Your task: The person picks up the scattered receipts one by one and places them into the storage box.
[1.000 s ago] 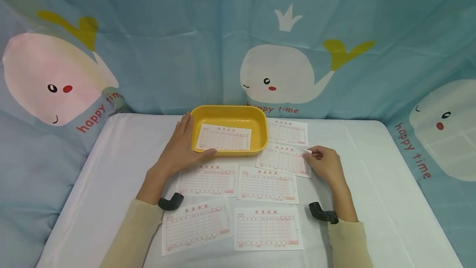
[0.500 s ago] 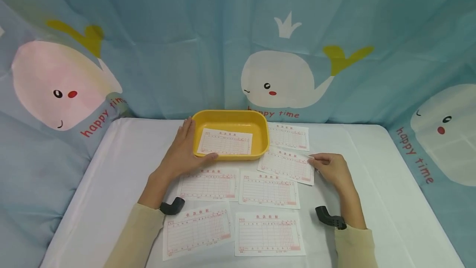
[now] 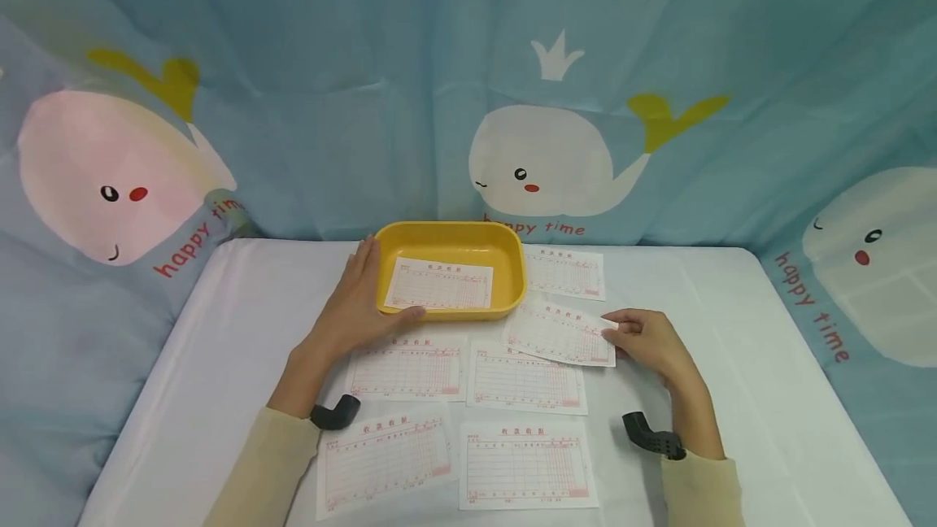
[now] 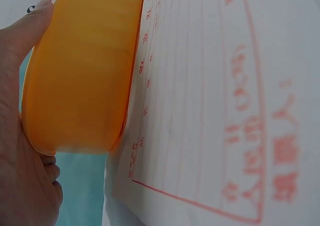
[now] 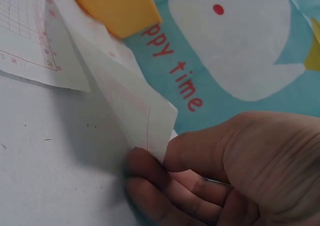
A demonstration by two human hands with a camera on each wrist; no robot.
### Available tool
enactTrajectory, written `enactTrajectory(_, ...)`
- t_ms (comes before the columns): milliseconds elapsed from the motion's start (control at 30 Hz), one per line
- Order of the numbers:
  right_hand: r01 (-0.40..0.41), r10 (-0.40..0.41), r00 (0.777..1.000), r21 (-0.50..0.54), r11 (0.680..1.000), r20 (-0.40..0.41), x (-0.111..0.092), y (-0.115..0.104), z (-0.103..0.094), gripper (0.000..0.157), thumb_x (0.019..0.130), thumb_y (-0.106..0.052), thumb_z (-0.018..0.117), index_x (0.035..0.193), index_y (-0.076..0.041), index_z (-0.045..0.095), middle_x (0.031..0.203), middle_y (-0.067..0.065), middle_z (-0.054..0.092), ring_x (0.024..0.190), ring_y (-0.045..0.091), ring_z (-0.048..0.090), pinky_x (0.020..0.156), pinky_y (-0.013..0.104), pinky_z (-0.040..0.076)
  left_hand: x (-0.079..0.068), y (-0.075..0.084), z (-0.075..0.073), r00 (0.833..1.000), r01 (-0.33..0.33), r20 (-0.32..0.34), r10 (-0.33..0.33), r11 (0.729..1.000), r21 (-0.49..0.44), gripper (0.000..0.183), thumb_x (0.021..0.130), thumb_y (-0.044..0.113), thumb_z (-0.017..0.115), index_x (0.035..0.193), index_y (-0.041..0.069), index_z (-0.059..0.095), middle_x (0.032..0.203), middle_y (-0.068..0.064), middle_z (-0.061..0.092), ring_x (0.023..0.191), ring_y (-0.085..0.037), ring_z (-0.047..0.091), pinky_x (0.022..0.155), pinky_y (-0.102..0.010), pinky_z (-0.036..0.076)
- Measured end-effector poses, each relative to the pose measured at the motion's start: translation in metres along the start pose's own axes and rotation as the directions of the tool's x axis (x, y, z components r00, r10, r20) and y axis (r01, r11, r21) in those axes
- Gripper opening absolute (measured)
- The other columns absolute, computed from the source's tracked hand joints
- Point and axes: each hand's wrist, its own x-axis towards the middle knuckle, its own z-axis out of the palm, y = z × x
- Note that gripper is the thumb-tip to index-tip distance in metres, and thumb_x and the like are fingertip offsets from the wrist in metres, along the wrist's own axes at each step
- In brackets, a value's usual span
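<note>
My left hand (image 3: 360, 299) holds a yellow plastic tray (image 3: 518, 287) at its near left corner, fingers along the left end and thumb over the front rim. Inside the tray lies a printed receipt slip (image 3: 439, 285) with red lines. Between thumb and fingers my right hand (image 3: 647, 340) pinches another receipt slip (image 3: 560, 334) by its right edge. That edge is raised and the paper bends in the right wrist view, where the fingertips (image 5: 145, 166) lie against it. Its left part reaches the tray's near right corner and overlaps the slip below it.
More receipt slips lie on the white table: one (image 3: 567, 273) right of the tray and partly behind it, two in the middle row (image 3: 406, 368) (image 3: 527, 381), two nearest the camera (image 3: 384, 462) (image 3: 529, 466). A blue whale-print curtain (image 3: 329, 145) hangs behind the table.
The right edge of the pinched slip has come up and the paper now bends, my right hand shifting slightly right. My left hand stays on the tray. The head view has tilted up a little.
</note>
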Motion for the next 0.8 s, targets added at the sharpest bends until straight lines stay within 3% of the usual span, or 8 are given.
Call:
enactTrajectory(400, -0.073, 0.075, 0.997, 0.059, 0.996, -0.031, -0.004, -0.006, -0.003, 0.037, 0.100, -0.022, 0.075, 0.121, 0.008, 0.076, 0.103, 0.014, 0.082, 0.081, 0.008, 0.070, 0.070, 0.023, 0.060, -0.001, -0.001, 0.000, 1.000, 0.007, 0.012, -0.007, 1.000, -0.010, 0.140, 0.078, 0.092, 0.061, 0.168, 0.022, -0.021, 0.180, -0.001, -0.016, 0.169, -0.034, -0.002, 0.133, -0.064, 0.016)
enactTrajectory(600, -0.068, 0.064, 0.997, 0.113, 0.991, 0.045, -0.007, -0.002, -0.007, 0.038, 0.100, -0.017, 0.074, 0.125, 0.012, 0.071, 0.104, 0.015, 0.082, 0.082, 0.008, 0.075, 0.075, 0.026, 0.065, -0.002, -0.002, 0.001, 1.000, -0.010, 0.006, 0.010, 1.000, -0.005, 0.141, 0.079, 0.089, 0.064, 0.168, 0.019, -0.019, 0.180, -0.006, -0.013, 0.169, -0.034, -0.001, 0.134, -0.063, 0.016)
enactTrajectory(800, -0.040, 0.032, 0.995, 0.080, 0.996, 0.097, -0.012, 0.000, -0.010, 0.035, 0.100, -0.019, 0.075, 0.122, 0.008, 0.073, 0.104, 0.014, 0.081, 0.084, 0.011, 0.075, 0.076, 0.026, 0.065, -0.001, -0.001, 0.000, 1.000, -0.022, 0.006, 0.023, 1.000, -0.017, 0.141, 0.079, 0.088, 0.065, 0.168, 0.019, -0.019, 0.181, -0.007, -0.012, 0.169, -0.031, -0.002, 0.135, -0.060, 0.014)
